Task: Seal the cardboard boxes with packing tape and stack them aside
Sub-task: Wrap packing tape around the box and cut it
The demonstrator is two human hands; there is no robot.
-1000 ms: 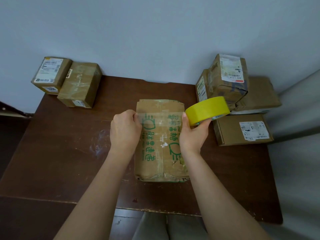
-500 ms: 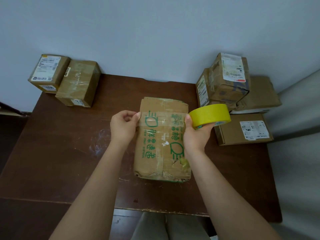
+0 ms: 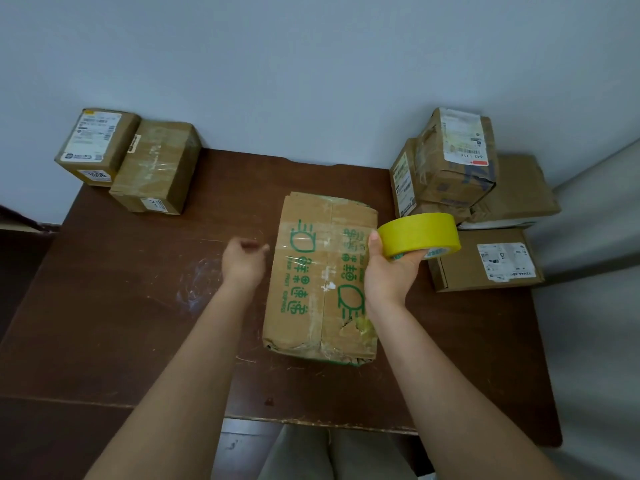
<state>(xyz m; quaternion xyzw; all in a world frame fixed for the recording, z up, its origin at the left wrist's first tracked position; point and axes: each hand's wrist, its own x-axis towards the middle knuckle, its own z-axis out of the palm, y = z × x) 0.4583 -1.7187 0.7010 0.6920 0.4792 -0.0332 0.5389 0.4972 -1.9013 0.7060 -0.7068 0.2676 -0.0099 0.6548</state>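
A worn cardboard box (image 3: 311, 292) with green print lies in the middle of the brown table (image 3: 121, 323). A strip of clear tape (image 3: 325, 239) crosses its top near the far end. My right hand (image 3: 388, 275) grips a yellow tape roll (image 3: 420, 233) just past the box's right edge, thumb on the roll's left side. My left hand (image 3: 244, 263) hovers just left of the box with fingers curled and nothing in it; it is slightly blurred and does not touch the box.
Two taped boxes (image 3: 97, 147) (image 3: 156, 166) sit at the table's back left corner against the wall. At the back right several boxes are piled (image 3: 453, 157), with a flat labelled box (image 3: 485, 261) in front of them.
My left hand has come off the box's left edge and moved a little to the left. The right hand with the roll has stayed beside the right edge.
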